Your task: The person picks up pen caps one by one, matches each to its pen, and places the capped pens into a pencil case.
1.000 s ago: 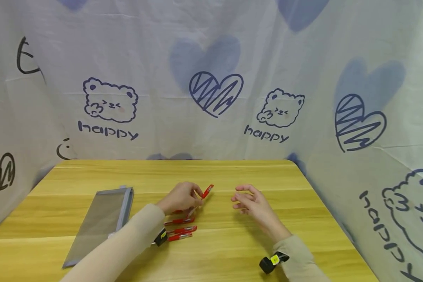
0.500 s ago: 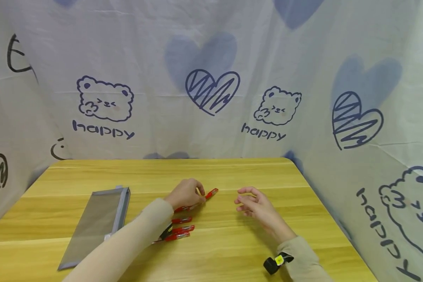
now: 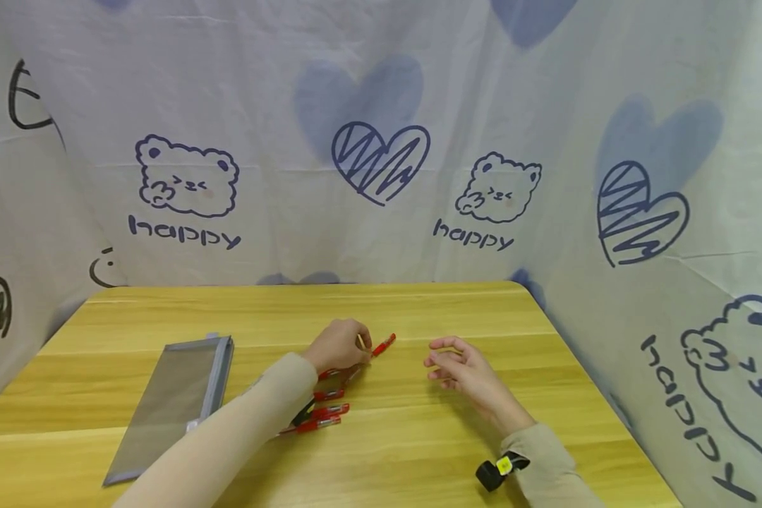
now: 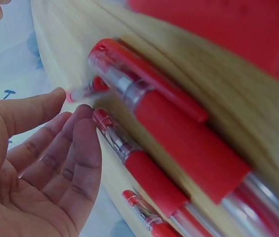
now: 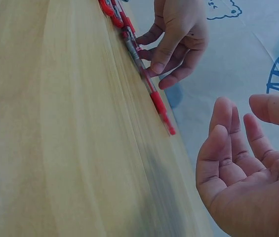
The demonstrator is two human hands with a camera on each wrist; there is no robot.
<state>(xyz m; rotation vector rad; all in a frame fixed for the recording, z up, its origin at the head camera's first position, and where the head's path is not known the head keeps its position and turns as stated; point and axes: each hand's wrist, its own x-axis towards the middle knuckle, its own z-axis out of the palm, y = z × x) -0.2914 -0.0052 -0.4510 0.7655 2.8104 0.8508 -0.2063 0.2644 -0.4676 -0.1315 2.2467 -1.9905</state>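
Note:
Red-capped gel pens (image 3: 320, 425) lie in a column on the wooden table, partly under my left sleeve. My left hand (image 3: 341, 344) is at the farthest pen (image 3: 384, 345), which slants away with its red end pointing up and right. In the left wrist view, thumb and fingers are loosely extended with a gap between their tips. That slanted pen (image 4: 87, 91) is blurred just beyond the fingertips. The right wrist view shows the pen (image 5: 158, 102) low along the table beside the left fingers. My right hand (image 3: 460, 370) hovers to the right with relaxed fingers, holding nothing.
A flat grey zip pouch (image 3: 171, 402) lies on the table's left side. The wooden table (image 3: 419, 451) ends at a patterned cloth backdrop (image 3: 279, 212). A black wrist camera (image 3: 490, 476) is strapped to my right sleeve.
The pen at my left fingertips has gone from tilted up in the fingers to lying low over the table. My left hand has shifted slightly right; the right hand stays nearly still.

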